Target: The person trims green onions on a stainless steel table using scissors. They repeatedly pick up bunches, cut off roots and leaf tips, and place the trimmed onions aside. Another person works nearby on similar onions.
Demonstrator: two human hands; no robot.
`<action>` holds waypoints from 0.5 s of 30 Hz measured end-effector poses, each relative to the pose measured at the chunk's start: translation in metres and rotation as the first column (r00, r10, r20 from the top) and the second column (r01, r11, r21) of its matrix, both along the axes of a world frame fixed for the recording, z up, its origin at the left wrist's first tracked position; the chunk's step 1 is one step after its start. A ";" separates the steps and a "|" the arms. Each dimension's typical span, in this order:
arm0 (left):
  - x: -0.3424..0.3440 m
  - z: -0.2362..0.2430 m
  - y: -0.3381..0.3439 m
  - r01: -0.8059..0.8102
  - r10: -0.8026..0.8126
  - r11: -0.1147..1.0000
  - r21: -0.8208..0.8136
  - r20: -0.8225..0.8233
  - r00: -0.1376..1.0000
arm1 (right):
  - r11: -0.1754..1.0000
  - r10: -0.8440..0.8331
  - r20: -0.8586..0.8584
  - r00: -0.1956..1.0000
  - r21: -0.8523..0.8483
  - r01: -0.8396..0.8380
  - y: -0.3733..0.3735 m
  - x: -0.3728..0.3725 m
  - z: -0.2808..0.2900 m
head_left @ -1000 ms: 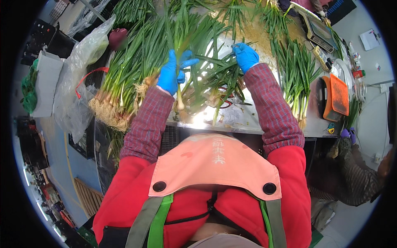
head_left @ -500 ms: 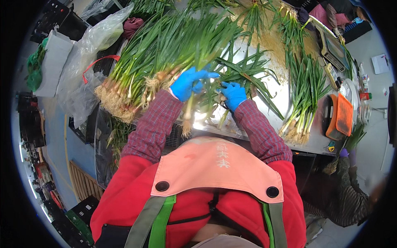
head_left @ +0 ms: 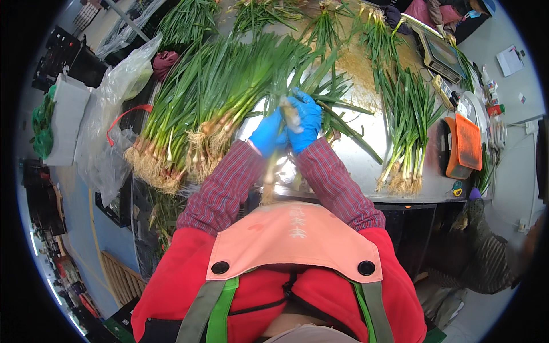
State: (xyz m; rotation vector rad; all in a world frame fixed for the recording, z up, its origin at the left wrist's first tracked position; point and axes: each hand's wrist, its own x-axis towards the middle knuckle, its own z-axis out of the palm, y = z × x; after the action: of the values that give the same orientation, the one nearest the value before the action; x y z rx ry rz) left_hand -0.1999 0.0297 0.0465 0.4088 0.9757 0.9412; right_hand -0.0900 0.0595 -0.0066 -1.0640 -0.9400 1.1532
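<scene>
Metal table (head_left: pixel 359 164), left hand (head_left: pixel 267 136) gripping stalk (head_left: pixel 270 174), right hand (head_left: pixel 306 121) alongside, white-lettered apron (head_left: pixel 294 243)

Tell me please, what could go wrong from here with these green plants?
The rooted stalk under the left hand might drop over the near edge of the table, because its roots hang close there. The right hand is close to the left, so the stalk might be bruised between them, though blur hides the exact grip. Loose leaves lie right of the hands and might tangle with it.
</scene>
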 end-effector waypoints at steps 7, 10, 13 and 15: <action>-0.037 0.014 -0.018 0.352 -0.332 0.919 0.179 -0.132 0.934 | 0.982 -0.120 0.310 0.943 -0.104 0.160 0.072 0.086 -0.053; -0.049 0.041 -0.025 0.121 -0.110 0.970 0.209 -0.061 0.992 | 0.911 0.410 0.852 0.325 -0.363 -0.197 0.066 0.113 -0.025; -0.069 0.069 -0.029 -0.081 0.093 0.989 0.128 -0.092 0.991 | 0.672 0.623 0.781 0.047 -0.504 -0.542 0.045 0.120 0.042; -0.086 0.082 -0.035 -0.145 0.176 0.967 0.207 -0.141 0.974 | 0.615 0.600 0.787 -0.145 -0.569 -0.546 0.048 0.132 0.092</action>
State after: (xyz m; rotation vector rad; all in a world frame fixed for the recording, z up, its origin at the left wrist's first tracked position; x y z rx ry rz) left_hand -0.2857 -0.0052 0.1283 0.5845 1.0767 1.1714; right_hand 0.0416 0.1071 0.0850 -1.4723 -2.7636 1.0555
